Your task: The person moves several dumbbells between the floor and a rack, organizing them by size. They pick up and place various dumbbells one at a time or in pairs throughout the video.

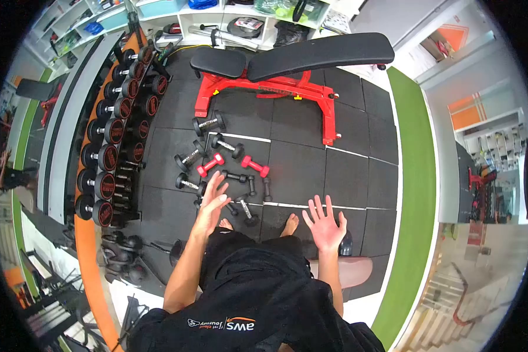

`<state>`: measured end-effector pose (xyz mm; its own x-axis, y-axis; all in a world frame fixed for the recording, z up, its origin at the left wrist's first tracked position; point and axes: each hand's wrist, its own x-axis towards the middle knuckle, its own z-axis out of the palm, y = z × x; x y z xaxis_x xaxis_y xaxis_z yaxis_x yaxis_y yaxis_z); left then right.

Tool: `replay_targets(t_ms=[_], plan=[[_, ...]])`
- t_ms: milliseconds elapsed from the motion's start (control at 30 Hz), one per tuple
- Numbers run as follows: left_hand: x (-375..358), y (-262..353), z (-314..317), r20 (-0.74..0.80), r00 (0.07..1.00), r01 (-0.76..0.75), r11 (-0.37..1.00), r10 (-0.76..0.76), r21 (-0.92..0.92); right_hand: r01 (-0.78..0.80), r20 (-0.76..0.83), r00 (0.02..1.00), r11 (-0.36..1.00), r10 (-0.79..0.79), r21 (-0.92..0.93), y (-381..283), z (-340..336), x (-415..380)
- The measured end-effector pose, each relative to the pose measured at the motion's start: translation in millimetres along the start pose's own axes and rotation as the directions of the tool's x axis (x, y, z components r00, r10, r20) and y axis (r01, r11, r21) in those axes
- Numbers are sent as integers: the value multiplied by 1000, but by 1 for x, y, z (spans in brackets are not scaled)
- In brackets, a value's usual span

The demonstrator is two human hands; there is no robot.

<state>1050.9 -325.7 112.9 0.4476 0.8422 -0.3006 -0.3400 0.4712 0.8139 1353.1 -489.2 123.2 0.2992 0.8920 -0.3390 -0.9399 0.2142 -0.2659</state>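
Observation:
My left hand (212, 205) is raised with its fingers apart and nothing in it; it overlaps the near-left part of a group of dumbbells on the black floor tiles. Palm up and fingers spread, my right hand (325, 224) is empty too, to the right of that group. Among the dumbbells lie two red ones, a left one (210, 165) and a right one (255, 166). Black ones with silver handles surround them, such as one at the back (209, 124) and one at the front (247, 210). A small black dumbbell (234, 176) lies between the red ones.
A red-framed bench (322, 53) with black pads stands beyond the dumbbells. On the left is a rack (88, 234) of round-headed dumbbells beside a mirror. Kettlebells (123, 258) stand at the lower left. A green strip (416, 146) runs along the right. A pink seat (358, 271) is behind my right forearm.

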Motion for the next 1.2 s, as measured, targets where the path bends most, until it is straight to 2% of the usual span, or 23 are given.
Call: replay_targets(t_ms=[200,400,500,600,700,933,1200], plan=[[5,-45,59,-99,994,-50,998,47,-28,-132,66,990,988,128,75,-79,-12,16],[4,-97,122,-290,950,-159,979,117,-127,-338,95,934,938,344,-77,-167,-31,30],[-14,-119,154,-362,927,-148,982,97,-116,-384,51,919,915,392,-122,-200,-34,41],[-33,-130,177,-412,906,-147,984,94,-99,-410,76,903,901,423,-144,-220,-37,57],[-50,-135,187,-489,868,-176,976,92,-128,-453,106,876,878,471,-155,-224,-35,73],[-66,-140,185,-545,833,-202,971,101,-129,-595,102,779,781,618,-190,-194,-19,91],[-70,-133,161,-580,804,-290,939,134,-186,-668,70,708,699,702,-254,-154,0,84]])
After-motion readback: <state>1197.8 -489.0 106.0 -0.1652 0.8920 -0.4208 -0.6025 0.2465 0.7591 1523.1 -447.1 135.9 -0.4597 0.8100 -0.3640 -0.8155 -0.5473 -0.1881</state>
